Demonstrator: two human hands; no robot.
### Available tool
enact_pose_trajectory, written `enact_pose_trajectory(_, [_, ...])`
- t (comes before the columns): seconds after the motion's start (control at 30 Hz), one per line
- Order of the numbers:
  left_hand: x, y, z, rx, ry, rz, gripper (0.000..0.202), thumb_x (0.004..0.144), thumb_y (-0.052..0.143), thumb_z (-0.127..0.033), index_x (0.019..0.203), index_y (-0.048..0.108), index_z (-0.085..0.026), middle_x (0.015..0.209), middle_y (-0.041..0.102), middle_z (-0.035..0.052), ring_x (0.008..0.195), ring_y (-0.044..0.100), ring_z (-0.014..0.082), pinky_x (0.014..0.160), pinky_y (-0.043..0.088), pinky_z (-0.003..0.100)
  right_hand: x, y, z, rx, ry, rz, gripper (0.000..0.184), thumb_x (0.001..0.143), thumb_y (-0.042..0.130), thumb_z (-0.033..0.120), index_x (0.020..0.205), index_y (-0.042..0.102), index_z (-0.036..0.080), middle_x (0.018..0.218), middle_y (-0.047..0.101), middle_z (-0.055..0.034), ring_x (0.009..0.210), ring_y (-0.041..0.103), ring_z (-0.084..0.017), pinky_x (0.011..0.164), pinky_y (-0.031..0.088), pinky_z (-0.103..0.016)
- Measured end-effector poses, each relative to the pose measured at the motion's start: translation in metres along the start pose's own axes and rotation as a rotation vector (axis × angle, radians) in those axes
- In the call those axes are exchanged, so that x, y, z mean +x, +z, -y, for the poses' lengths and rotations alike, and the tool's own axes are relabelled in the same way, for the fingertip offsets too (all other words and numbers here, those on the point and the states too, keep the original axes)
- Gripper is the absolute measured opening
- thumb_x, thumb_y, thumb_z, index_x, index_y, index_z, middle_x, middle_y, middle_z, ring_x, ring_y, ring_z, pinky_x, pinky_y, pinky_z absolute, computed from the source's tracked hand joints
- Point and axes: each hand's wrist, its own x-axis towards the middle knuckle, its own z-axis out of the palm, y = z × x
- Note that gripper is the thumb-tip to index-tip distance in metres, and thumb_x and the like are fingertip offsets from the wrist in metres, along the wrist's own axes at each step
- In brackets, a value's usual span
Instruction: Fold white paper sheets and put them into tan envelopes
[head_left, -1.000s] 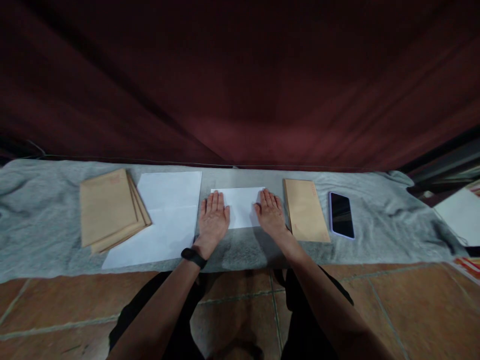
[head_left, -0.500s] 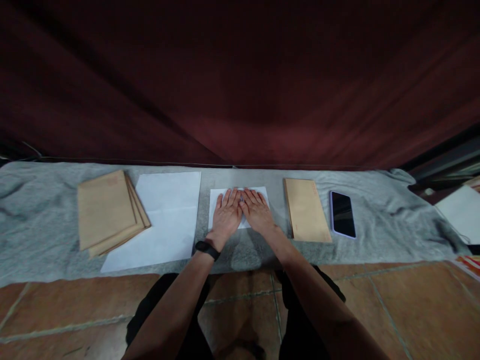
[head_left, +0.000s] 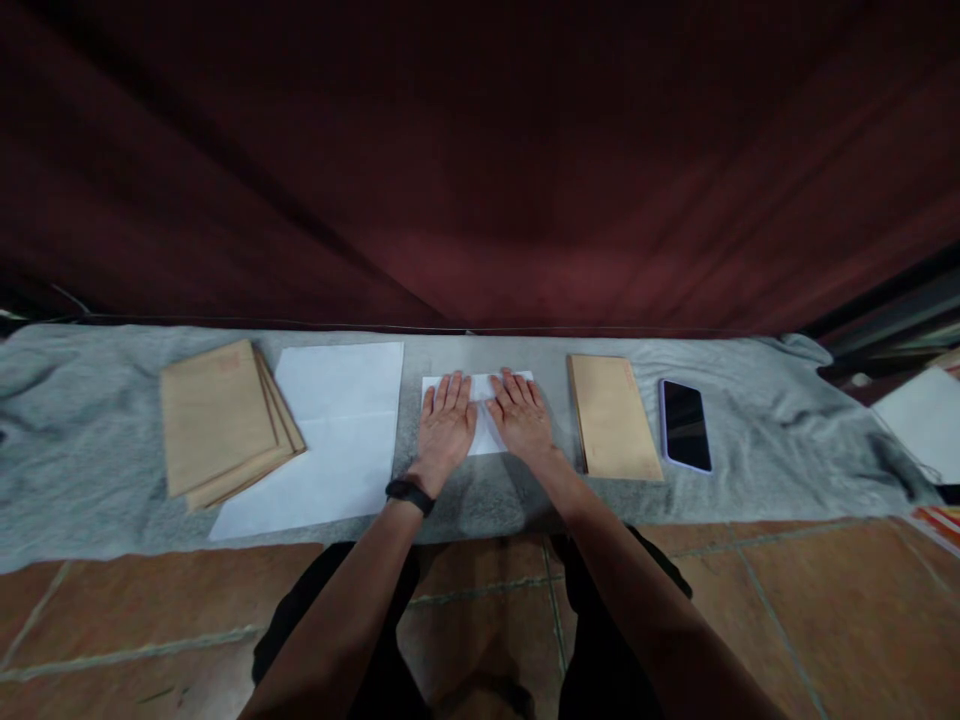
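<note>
A small white sheet of paper (head_left: 486,436), apparently folded, lies in front of me on a grey cloth. Flat on its left part rests my left hand (head_left: 445,425), fingers stretched out. My right hand (head_left: 520,418) presses flat over the right part, its fingers also extended. A strip of paper shows between the two thumbs; the palms hide much of the rest. To the left lie larger white sheets (head_left: 341,430), partly under a fanned pile of brown envelopes (head_left: 217,415). On the right sits a neat stack of brown envelopes (head_left: 613,418).
A phone in a lilac case (head_left: 685,425) lies right of the envelope stack. The grey cloth (head_left: 787,430) covers a long narrow surface, with a dark red curtain (head_left: 480,200) hanging behind it. Tiled floor (head_left: 750,600) shows below, and white paper (head_left: 919,420) sits at the far right.
My hands have moved apart across the small paper, left hand to the left and right hand slightly to the right, uncovering its middle. Both stay flat on it.
</note>
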Motion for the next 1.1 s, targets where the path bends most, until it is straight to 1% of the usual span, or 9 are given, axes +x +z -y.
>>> enact_pose_trajectory(0.2, [-0.010, -0.003, 0.011, 0.003, -0.041, -0.038, 0.061, 0.104, 0.024, -0.035, 0.160, 0.031, -0.009, 0.166, 0.031, 0.0122, 0.157, 0.021, 0.0266, 0.128, 0.014, 0.049, -0.009, -0.004, -0.014, -0.026, 0.026, -0.018, 0.056, 0.109, 0.033, 0.043, 0.157, 0.040, 0.016, 0.165, 0.035, -0.0117, 0.151, 0.036, -0.030, 0.124, 0.022, -0.050])
enact_pose_trajectory(0.37, [-0.018, -0.004, 0.015, -0.025, -0.095, -0.079, 0.063, 0.102, 0.031, -0.033, 0.158, 0.033, -0.003, 0.166, 0.028, 0.0199, 0.157, 0.021, 0.0311, 0.127, 0.019, 0.051, -0.016, -0.004, -0.021, -0.031, 0.048, -0.042, 0.058, 0.108, 0.035, 0.043, 0.158, 0.039, 0.013, 0.164, 0.035, -0.0136, 0.150, 0.037, -0.031, 0.124, 0.023, -0.051])
enact_pose_trajectory(0.43, [-0.021, -0.005, 0.016, -0.041, -0.131, -0.099, 0.064, 0.101, 0.034, -0.033, 0.157, 0.034, -0.002, 0.165, 0.029, 0.0228, 0.156, 0.024, 0.0336, 0.125, 0.022, 0.053, -0.019, -0.004, -0.023, -0.038, 0.050, -0.059, 0.060, 0.108, 0.035, 0.044, 0.158, 0.037, 0.011, 0.164, 0.036, -0.0149, 0.149, 0.038, -0.031, 0.123, 0.024, -0.051])
enact_pose_trajectory(0.53, [-0.026, -0.010, 0.017, -0.073, -0.162, -0.120, 0.063, 0.100, 0.037, -0.032, 0.155, 0.037, -0.001, 0.163, 0.032, 0.0249, 0.153, 0.029, 0.0361, 0.123, 0.026, 0.055, -0.022, -0.001, -0.027, -0.052, 0.062, -0.084, 0.062, 0.108, 0.035, 0.044, 0.157, 0.036, 0.007, 0.162, 0.038, -0.0180, 0.149, 0.038, -0.032, 0.123, 0.026, -0.050])
enact_pose_trajectory(0.63, [-0.029, -0.017, 0.017, -0.091, -0.164, -0.105, 0.061, 0.099, 0.039, -0.030, 0.152, 0.041, -0.001, 0.161, 0.036, 0.0263, 0.150, 0.036, 0.0382, 0.120, 0.032, 0.055, -0.025, 0.001, -0.030, -0.067, 0.073, -0.097, 0.065, 0.107, 0.035, 0.046, 0.157, 0.035, 0.003, 0.162, 0.038, -0.0209, 0.148, 0.038, -0.033, 0.122, 0.027, -0.051])
enact_pose_trajectory(0.77, [-0.031, -0.030, 0.020, -0.142, -0.187, -0.073, 0.059, 0.096, 0.044, -0.028, 0.150, 0.044, -0.003, 0.157, 0.043, 0.0259, 0.141, 0.047, 0.0381, 0.115, 0.039, 0.053, -0.026, 0.003, -0.029, -0.085, 0.099, -0.117, 0.067, 0.107, 0.035, 0.047, 0.157, 0.035, 0.001, 0.162, 0.037, -0.0231, 0.148, 0.039, -0.034, 0.121, 0.029, -0.050])
enact_pose_trajectory(0.9, [-0.032, -0.041, 0.026, -0.261, -0.218, -0.082, 0.060, 0.095, 0.051, -0.033, 0.149, 0.046, -0.007, 0.144, 0.056, 0.0229, 0.132, 0.056, 0.0347, 0.112, 0.044, 0.048, -0.026, 0.002, -0.028, -0.106, 0.129, -0.118, 0.069, 0.107, 0.032, 0.049, 0.156, 0.036, 0.000, 0.161, 0.038, -0.0248, 0.147, 0.040, -0.035, 0.120, 0.030, -0.051])
enact_pose_trajectory(1.0, [-0.029, -0.049, 0.030, -0.342, -0.324, -0.044, 0.065, 0.092, 0.057, -0.037, 0.151, 0.045, -0.011, 0.132, 0.061, 0.0204, 0.116, 0.065, 0.0319, 0.102, 0.052, 0.044, -0.026, 0.000, -0.026, -0.134, 0.138, -0.103, 0.071, 0.107, 0.030, 0.049, 0.155, 0.036, -0.003, 0.160, 0.038, -0.0268, 0.147, 0.040, -0.036, 0.120, 0.030, -0.053])
enact_pose_trajectory(1.1, [-0.026, -0.054, 0.032, -0.364, -0.432, 0.008, 0.068, 0.091, 0.061, -0.040, 0.151, 0.045, -0.014, 0.123, 0.063, 0.0181, 0.103, 0.069, 0.0302, 0.096, 0.054, 0.043, -0.026, -0.002, -0.025, -0.157, 0.142, -0.088, 0.072, 0.107, 0.030, 0.050, 0.154, 0.037, -0.004, 0.160, 0.038, -0.0268, 0.146, 0.040, -0.037, 0.120, 0.030, -0.052])
